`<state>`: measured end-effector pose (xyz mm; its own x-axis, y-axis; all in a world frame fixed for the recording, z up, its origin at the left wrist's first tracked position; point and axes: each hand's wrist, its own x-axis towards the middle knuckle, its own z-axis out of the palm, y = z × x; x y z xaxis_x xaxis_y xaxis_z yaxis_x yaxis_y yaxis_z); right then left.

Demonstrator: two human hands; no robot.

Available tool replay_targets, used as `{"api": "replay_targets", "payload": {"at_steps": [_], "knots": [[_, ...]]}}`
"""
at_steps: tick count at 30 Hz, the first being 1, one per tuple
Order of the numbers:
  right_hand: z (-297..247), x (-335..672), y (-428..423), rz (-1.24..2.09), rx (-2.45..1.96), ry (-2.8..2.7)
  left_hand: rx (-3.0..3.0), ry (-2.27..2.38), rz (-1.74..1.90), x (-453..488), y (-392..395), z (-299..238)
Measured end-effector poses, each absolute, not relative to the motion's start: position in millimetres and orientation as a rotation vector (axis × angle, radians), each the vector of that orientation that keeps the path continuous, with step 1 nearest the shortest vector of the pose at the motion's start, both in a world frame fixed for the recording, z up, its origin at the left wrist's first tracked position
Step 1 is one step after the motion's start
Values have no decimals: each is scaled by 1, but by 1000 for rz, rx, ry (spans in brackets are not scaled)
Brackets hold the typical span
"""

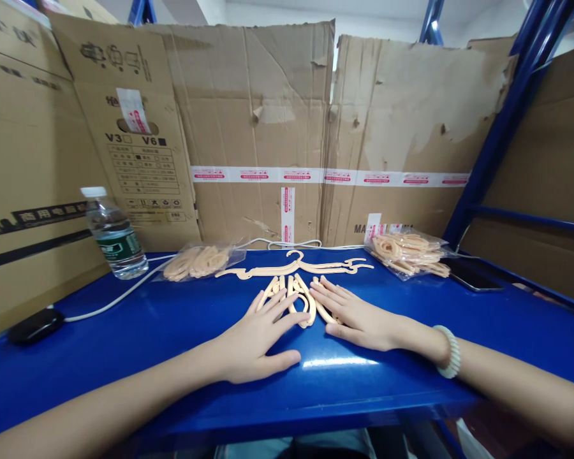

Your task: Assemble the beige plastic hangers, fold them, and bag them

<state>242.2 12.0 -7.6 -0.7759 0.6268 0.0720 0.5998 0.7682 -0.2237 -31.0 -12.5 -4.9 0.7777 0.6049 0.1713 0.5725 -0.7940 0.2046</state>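
My left hand [258,335] lies flat on the blue table [172,331], fingers stretched out, its fingertips touching a small pile of pale peach plastic hook pieces [297,299]. My right hand [354,315] also lies flat with fingers spread, resting on the right side of the same pile. A white bead bracelet [448,350] circles my right wrist. Just beyond the pile lies a flat peach plastic hanger [296,266].
Two clear bags of peach pieces sit at the back: left bag [198,260], right bag [409,252]. A water bottle [115,234] stands at the left, near a black mouse-like device [34,325] with a white cable [124,292]. A dark phone [473,275] lies right. Cardboard walls [268,127] surround the table.
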Motion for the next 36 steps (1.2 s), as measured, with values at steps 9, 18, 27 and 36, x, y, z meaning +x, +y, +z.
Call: {"api": "replay_targets", "payload": {"at_steps": [9, 18, 27, 36], "knots": [[-14, 235, 23, 256, -932, -2797, 2823, 923, 364, -29, -10, 0], [11, 276, 51, 65, -923, -2187, 2795, 949, 605, -44, 5, 1], [-3, 305, 84, -151, -1111, -2386, 2216, 1307, 1014, -66, 49, -13], [-12, 298, 84, -147, -1077, -2508, 2109, 1273, 1099, -62, 46, -20]]}}
